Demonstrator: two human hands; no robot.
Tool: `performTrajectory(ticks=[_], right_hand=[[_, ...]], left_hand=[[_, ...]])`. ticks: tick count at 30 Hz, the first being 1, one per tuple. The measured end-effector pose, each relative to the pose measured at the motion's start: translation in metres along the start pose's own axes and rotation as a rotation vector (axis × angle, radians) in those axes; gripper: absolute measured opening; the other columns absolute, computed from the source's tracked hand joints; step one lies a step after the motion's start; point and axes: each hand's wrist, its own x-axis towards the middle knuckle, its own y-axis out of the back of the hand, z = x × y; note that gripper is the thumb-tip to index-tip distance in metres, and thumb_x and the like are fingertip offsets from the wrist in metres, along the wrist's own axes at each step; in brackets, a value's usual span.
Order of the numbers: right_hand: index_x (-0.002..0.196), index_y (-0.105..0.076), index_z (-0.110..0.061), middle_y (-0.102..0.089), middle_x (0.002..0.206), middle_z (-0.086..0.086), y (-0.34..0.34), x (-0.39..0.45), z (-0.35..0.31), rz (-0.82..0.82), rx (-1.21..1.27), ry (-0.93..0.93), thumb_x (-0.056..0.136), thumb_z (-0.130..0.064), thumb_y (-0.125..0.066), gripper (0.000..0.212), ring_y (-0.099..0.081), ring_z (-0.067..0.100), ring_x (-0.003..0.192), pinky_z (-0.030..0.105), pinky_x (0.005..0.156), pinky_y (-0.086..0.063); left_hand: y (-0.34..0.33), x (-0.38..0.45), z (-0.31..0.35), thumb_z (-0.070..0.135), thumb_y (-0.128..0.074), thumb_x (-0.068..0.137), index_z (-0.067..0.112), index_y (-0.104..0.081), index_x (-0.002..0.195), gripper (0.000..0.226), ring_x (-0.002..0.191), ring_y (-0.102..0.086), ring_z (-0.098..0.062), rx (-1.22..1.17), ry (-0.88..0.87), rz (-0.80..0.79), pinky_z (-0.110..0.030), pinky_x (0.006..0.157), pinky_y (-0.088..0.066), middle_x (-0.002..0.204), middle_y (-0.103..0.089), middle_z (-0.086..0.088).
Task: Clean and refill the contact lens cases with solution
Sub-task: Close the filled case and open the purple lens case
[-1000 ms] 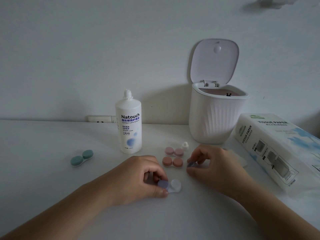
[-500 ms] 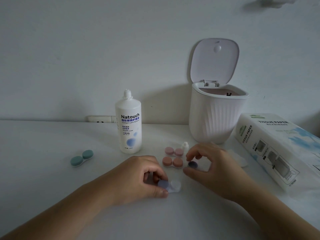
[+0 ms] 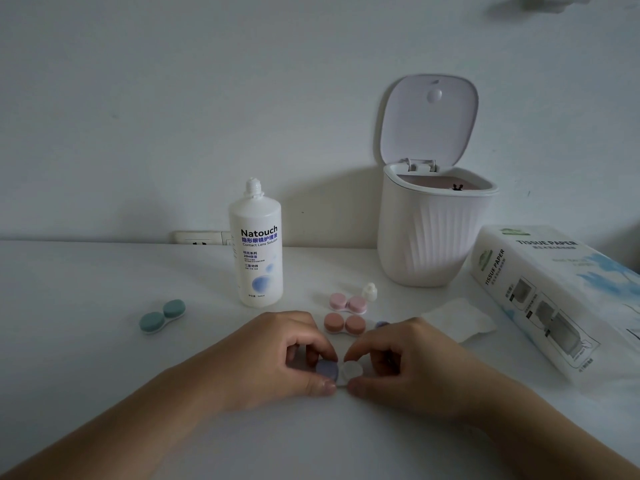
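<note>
Near the desk's front edge, left hand (image 3: 277, 355) pinches the case's purple cap (image 3: 327, 370), steadying it. Right hand (image 3: 401, 362) pinches the uncapped white well (image 3: 352, 370); the removed cap (image 3: 382, 324) lies just behind it, likely parked for refilling.

Bottle (image 3: 256, 244) left of bin (image 3: 429, 233), tissue pack (image 3: 561, 296) right, lens cases (image 3: 344, 313) in front

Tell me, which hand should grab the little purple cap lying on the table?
Probably the right hand. The purple cap lies just behind it, while the left hand pinches the capped side of the lens case, steadying it.
</note>
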Motion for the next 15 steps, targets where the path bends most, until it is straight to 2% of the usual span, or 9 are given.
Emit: performTrajectory(ticks=[3, 9, 15], right_hand=[[0.105, -0.07, -0.041, -0.059, 0.066, -0.025, 0.0006, 0.0001, -0.0009, -0.008, 0.012, -0.016, 0.071, -0.063, -0.065, 0.04, -0.056, 0.0, 0.06, 0.021, 0.061, -0.044], [0.097, -0.071, -0.038, -0.062, 0.069, -0.019, -0.0033, 0.0024, 0.0007, 0.005, 0.104, -0.049, 0.07, -0.056, -0.073, 0.032, -0.057, 0.001, 0.062, 0.028, 0.065, -0.049], [0.093, -0.071, -0.033, -0.063, 0.07, -0.022, -0.0063, 0.0034, 0.0032, 0.019, 0.133, -0.05, 0.068, -0.057, -0.073, 0.035, -0.058, -0.001, 0.062, 0.016, 0.061, -0.043]], left_hand=[[0.0003, -0.0004, 0.0005, 0.042, -0.085, 0.073, 0.038, -0.074, 0.1, 0.03, 0.076, -0.054, -0.004, 0.003, 0.004, -0.002, -0.014, 0.068, -0.042, 0.088, -0.058, 0.019], [-0.0023, -0.0004, 0.0028, 0.04, -0.086, 0.073, 0.036, -0.077, 0.093, 0.022, 0.072, -0.053, -0.003, 0.003, 0.017, 0.021, -0.015, 0.065, -0.041, 0.088, -0.06, 0.013], [-0.0069, -0.0038, 0.0023, 0.046, -0.083, 0.072, 0.037, -0.075, 0.093, 0.024, 0.071, -0.055, -0.001, 0.036, 0.034, 0.061, -0.012, 0.064, -0.04, 0.087, -0.059, 0.023]])
